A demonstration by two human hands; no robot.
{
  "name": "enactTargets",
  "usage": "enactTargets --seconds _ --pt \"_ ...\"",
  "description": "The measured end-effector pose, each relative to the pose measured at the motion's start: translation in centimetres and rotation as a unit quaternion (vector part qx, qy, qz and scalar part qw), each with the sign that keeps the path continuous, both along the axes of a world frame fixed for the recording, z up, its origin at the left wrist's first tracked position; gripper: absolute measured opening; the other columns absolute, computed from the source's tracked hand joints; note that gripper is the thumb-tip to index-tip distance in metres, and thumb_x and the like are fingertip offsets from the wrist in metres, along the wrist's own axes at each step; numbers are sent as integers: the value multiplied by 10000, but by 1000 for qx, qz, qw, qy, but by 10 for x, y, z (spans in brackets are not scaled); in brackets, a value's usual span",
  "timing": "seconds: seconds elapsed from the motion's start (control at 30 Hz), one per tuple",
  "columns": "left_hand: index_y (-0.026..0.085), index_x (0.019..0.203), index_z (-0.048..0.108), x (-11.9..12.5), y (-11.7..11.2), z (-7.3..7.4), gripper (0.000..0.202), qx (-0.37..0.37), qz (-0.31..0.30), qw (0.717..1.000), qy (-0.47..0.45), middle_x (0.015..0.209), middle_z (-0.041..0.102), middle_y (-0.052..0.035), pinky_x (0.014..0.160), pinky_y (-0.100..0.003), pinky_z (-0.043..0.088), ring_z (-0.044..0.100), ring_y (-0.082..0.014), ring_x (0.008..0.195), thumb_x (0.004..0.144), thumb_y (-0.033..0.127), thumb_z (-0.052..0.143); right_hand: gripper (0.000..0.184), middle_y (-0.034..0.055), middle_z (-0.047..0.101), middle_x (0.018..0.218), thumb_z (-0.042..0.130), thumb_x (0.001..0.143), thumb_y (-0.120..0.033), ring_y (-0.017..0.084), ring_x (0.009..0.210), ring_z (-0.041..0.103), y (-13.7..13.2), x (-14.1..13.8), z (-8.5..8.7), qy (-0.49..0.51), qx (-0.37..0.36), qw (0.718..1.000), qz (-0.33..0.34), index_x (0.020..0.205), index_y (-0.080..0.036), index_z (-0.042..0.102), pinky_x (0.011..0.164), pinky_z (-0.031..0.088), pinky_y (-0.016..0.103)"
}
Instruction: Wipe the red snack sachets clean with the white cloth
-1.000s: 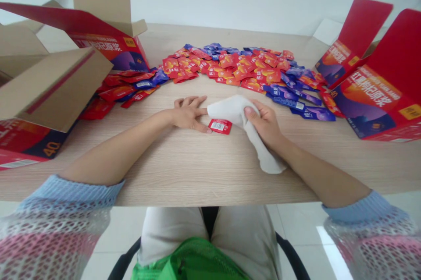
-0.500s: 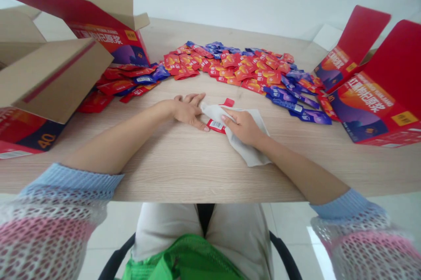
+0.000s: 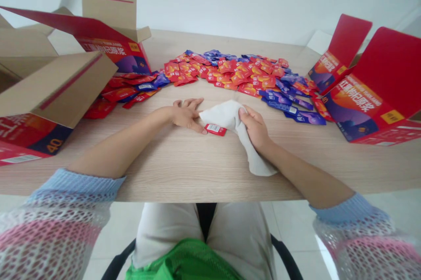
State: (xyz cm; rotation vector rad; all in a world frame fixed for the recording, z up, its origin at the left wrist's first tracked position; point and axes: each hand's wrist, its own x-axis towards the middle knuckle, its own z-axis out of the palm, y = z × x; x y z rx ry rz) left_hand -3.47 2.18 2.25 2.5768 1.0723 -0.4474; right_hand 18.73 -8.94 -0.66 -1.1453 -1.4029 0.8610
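My right hand (image 3: 255, 127) is closed around a white cloth (image 3: 221, 113), gripping its upper right part while a loose end hangs toward the table's front. The cloth's left end reaches the fingers of my left hand (image 3: 187, 115). That hand lies with its fingers spread, its thumb touching the left end of a small red sachet (image 3: 215, 129). A white barcode label shows on the sachet, and the cloth covers the rest of it.
Red and blue sachets (image 3: 243, 74) lie heaped in an arc across the back of the wooden table (image 3: 184, 170). Open red cartons stand on both sides, including a left front carton (image 3: 36, 137), a left rear carton (image 3: 115, 52) and a right carton (image 3: 368, 104).
My right hand has drawn back slightly to the right, bunching and lifting the cloth off part of the tabletop. My left hand stays almost where it was. The view has shifted slightly.
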Motion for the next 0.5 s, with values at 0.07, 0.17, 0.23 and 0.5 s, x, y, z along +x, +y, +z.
enactTargets --seconds 0.07,0.17,0.23,0.5 --pt "494 1475 199 1 -1 2 946 -8 6 1000 4 1616 -103 -12 1046 -695 6 -100 -434 1436 662 790 582 401 32 599 773 384 941 -524 193 711 550 2 9 3 -57 63 990 -110 962 -201 622 651 455 312" --pt "541 1458 165 3 -1 6 966 -14 8 1000 4 1616 -101 6 1027 -717 9 -106 -449 1430 632 827 576 454 67 619 867 282 975 -520 225 825 577 4 21 6 -175 138 950 -219 1023 -199 600 735 452 341" --pt "545 1456 161 5 -1 8 971 -16 7 1000 4 1617 -95 12 1029 -715 1 -100 -461 1427 627 829 581 464 76 641 855 248 987 -501 239 821 598 5 24 5 -261 127 931 -220 1074 -198 588 728 444 345" --pt "548 1458 125 5 3 3 963 -11 -4 999 31 1614 -114 39 1027 -714 -1 -109 -459 1426 655 771 607 470 144 727 872 246 992 -383 303 723 660 7 8 -9 -537 14 838 -98 1289 -141 519 596 387 356"
